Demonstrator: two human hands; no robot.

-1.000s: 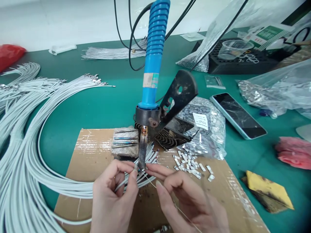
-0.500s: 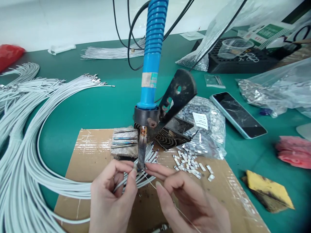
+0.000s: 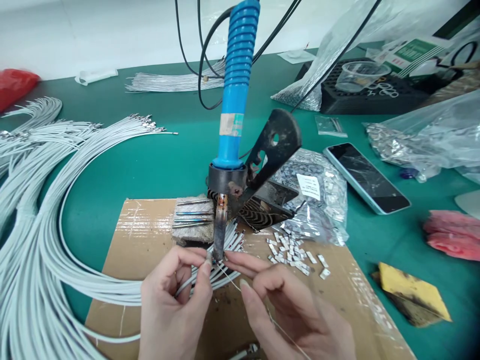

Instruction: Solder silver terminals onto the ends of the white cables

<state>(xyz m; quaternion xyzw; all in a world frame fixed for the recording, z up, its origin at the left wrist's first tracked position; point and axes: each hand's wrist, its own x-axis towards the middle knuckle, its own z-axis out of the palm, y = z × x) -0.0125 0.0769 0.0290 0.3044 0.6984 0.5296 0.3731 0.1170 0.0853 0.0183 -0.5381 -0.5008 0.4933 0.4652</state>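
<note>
No real chg vs 1 s and 0.5 s ago. Both hands stay parked at the tip (image 3: 218,254) of the soldering iron (image 3: 238,75), which sits upright in its black stand (image 3: 275,145). Only diff is slight cam wobble. Nothing picked up or put down.

Reads as same step held: contact on the tip ongoing, nothing let go.

- Left hand (image 3: 172,310): closed, thumb + forefinger pinch the end of a white wire (image 3: 191,282) right at the tip.
- Right hand (image 3: 296,315): fingertips pinch a thin strand (image 3: 230,280) that runs from the tip back under the palm. Other fingers loosely curled.
- Work sits over the taped cardboard (image 3: 138,235) on the green table (image 3: 150,160). Loose terminals (image 3: 290,250) lie just right of the tip, big wire bundle (image 3: 45,240) loops off to the left.

Writing:
- Sticker on iron handle (image 3: 231,124): faded, no legible txt.
- White label on parts bag (image 3: 309,187): print too small to read.
- Green/white pack (image 3: 416,50) top right: lettering there, can't make it out.
- Phone (image 3: 365,177): screen dark, no brand visible.
</note>
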